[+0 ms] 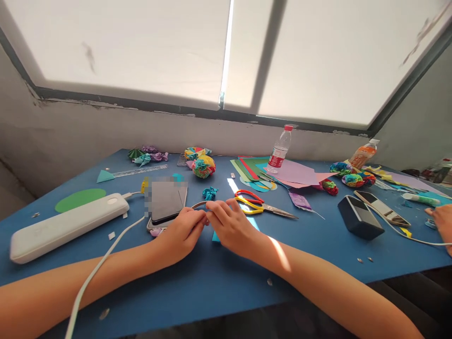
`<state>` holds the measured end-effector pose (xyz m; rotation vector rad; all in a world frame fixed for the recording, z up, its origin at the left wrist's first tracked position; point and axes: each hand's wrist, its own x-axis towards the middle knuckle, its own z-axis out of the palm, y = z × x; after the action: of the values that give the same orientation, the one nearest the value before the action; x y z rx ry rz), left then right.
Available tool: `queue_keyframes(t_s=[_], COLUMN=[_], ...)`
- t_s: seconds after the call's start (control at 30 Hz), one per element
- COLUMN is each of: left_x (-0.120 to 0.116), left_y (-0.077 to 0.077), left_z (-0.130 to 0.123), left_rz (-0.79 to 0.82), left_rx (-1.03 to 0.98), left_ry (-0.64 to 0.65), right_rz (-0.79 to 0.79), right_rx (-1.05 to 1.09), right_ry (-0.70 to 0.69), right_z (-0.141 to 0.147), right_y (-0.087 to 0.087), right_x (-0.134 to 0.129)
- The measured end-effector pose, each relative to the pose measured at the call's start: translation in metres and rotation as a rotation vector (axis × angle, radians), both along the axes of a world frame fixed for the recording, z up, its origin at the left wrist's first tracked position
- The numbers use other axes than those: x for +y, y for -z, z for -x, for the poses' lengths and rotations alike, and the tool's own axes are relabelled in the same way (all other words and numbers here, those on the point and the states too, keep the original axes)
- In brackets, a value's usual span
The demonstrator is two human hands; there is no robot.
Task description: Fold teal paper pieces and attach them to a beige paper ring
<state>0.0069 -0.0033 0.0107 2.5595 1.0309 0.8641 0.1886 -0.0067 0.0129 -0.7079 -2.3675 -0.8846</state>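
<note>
My left hand [186, 230] and my right hand [228, 226] meet at the fingertips above the middle of the blue table [212, 301]. Both have bent fingers pressed together around something hidden. A thin dark band [198, 204] curves out behind the fingertips. A dark phone [168, 200] lies just left of my left hand. Scissors [268, 207] with red and yellow handles lie open beyond my right hand. Crumpled teal paper [209, 193] sits behind the fingers, and a bright blue paper [216, 237] shows partly under my right hand.
A white power bank [70, 227] with a cable crosses the left side. Near the wall stand a water bottle [280, 150], coloured paper sheets [293, 173] and a colourful paper ball [204, 166]. At right are a black box [360, 217], a phone [383, 207] and another person's hand [444, 223].
</note>
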Motion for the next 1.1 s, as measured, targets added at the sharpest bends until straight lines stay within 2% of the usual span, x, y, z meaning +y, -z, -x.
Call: queue_keyframes(t_s=[0.3,0.5,0.6,0.8,1.0,1.1], left_x=[0.002,0.001,-0.001,-0.002,-0.006,-0.011], left_y=[0.005,0.004,0.003,-0.006,-0.024,-0.027], left_z=[0.0,0.0,0.0,-0.001,-0.004,-0.007], left_rz=[-0.004,0.129,0.128,0.111,0.239,0.36], left_rx=[0.023,-0.023,-0.053,-0.093,-0.121,-0.141], left_ry=[-0.007,0.001,0.034,0.074,0.107,0.109], right_rz=[0.068,0.049,0.0,-0.12,-0.145,-0.177], right_rx=[-0.005,0.021,-0.019,-0.058,-0.017,-0.119], right_ry=[0.043,-0.051,-0.102,-0.176,-0.225,-0.223], right_z=[-0.002,-0.003,-0.005,-0.011,-0.012,-0.015], right_y=[-0.001,-0.005,-0.011,-0.02,-0.017,-0.013], right_x=[-0.005,-0.001,0.0,-0.002,0.001,0.006])
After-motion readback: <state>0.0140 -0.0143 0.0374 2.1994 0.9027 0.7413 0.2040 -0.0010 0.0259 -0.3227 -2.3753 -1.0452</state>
